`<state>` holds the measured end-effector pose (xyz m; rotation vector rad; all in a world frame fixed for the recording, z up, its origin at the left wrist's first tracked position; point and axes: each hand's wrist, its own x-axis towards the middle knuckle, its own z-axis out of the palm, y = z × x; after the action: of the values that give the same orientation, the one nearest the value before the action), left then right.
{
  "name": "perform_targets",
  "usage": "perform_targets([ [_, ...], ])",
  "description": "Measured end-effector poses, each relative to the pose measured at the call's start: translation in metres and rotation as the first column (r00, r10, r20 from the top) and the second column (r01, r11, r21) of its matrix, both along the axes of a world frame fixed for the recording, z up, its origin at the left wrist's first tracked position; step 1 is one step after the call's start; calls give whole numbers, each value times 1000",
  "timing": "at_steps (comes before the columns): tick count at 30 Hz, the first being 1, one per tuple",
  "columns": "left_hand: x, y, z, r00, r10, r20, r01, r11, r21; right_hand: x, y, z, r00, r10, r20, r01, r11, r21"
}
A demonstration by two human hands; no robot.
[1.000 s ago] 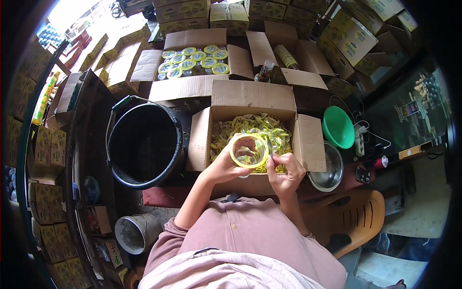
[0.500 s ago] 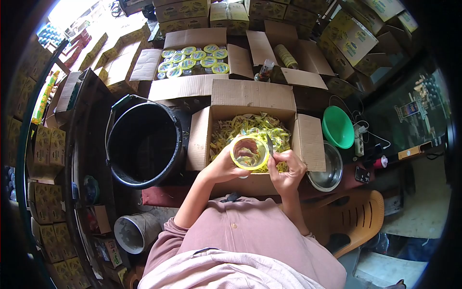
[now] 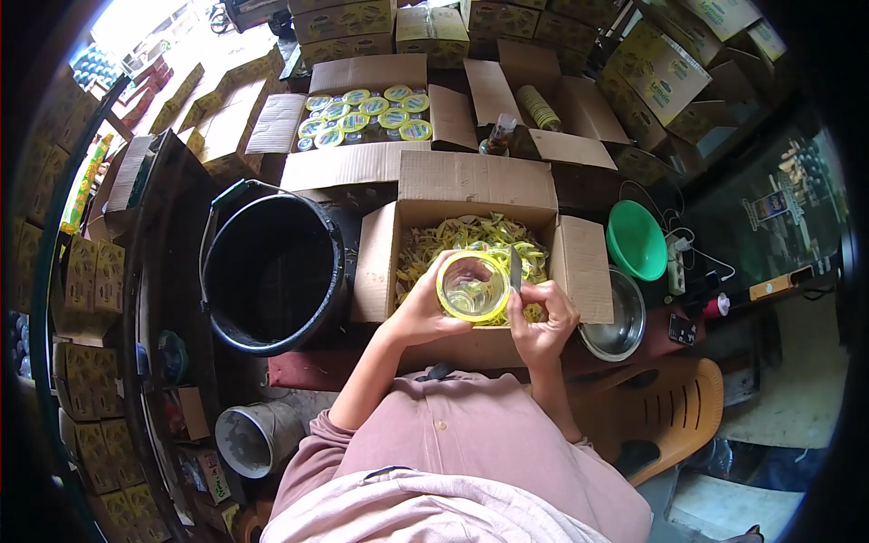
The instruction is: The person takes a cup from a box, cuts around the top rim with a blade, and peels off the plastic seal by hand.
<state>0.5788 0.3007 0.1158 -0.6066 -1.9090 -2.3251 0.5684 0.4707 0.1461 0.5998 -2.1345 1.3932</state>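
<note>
A clear plastic cup (image 3: 472,287) with a yellow rim is tilted with its mouth toward me, and my left hand (image 3: 421,308) is wrapped round its left side. Pinched in my right hand (image 3: 543,328) is a small knife (image 3: 516,268), its blade upright beside the right edge of the rim. Both hands are over the near part of an open cardboard box (image 3: 477,177). Thin yellow-green strips (image 3: 434,237) fill that box behind the cup.
A black bucket (image 3: 339,271) stands left of the box. On the right are a green bowl (image 3: 636,240), a metal bowl (image 3: 625,317) and an orange chair (image 3: 688,407). Behind, one carton (image 3: 367,72) holds lidded cups, another (image 3: 575,145) stacked cups. A grey bucket (image 3: 249,442) sits lower left.
The cup has shifted slightly right and its inside looks clearer. The knife blade has turned more upright, while my right hand has moved a little right.
</note>
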Motion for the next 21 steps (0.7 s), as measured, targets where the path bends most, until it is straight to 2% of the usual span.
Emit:
perform_targets([
  [1,0,0,2,1000,18,-16,-19,999,-43,2,1,-1,1000,-9,-21,9,1000,9],
  [4,-2,3,-6,998,37,-45,-37,999,4,7,1,-6,997,-26,-76,29,998,47],
  [5,-1,4,-7,999,34,-37,-34,999,6,8,-3,-6,995,-40,-88,40,999,5],
  [11,2,4,-5,1000,-24,-20,23,999,-28,5,-2,-6,991,-38,-127,41,999,20],
  [13,3,3,-3,998,-49,-36,46,996,-73,3,1,-3,996,-5,-87,6,1000,17],
  [19,2,2,-7,999,-39,11,39,999,-12,1,1,-7,997,52,-50,-56,995,-77],
  [21,1,0,-5,998,-64,11,65,995,-76,1,2,-7,998,42,-47,-45,997,-64],
])
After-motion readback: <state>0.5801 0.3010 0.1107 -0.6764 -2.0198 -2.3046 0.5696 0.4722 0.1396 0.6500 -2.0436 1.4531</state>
